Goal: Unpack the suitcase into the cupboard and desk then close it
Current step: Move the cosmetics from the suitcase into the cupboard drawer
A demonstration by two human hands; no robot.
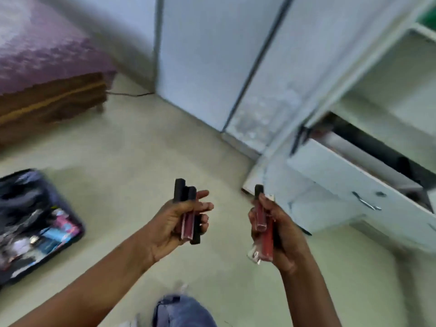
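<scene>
My left hand (179,223) grips a bunch of lip gloss tubes (187,208) with black caps and dark red bodies, held upright over the floor. My right hand (273,232) holds more lip gloss tubes (265,223), red with a black cap, plus a clear one at the bottom. The open suitcase (35,223) lies on the floor at the far left, with clothes and small packets inside. The white cupboard (389,95) stands at the right with its shelves showing and a drawer (354,185) pulled open, just right of my right hand.
A bed with a purple cover (42,50) on a wooden frame stands at the upper left. The cupboard's open door (271,79) juts out in the middle. A cable (132,93) runs along the floor by the wall. My knee in blue jeans (181,312) is below.
</scene>
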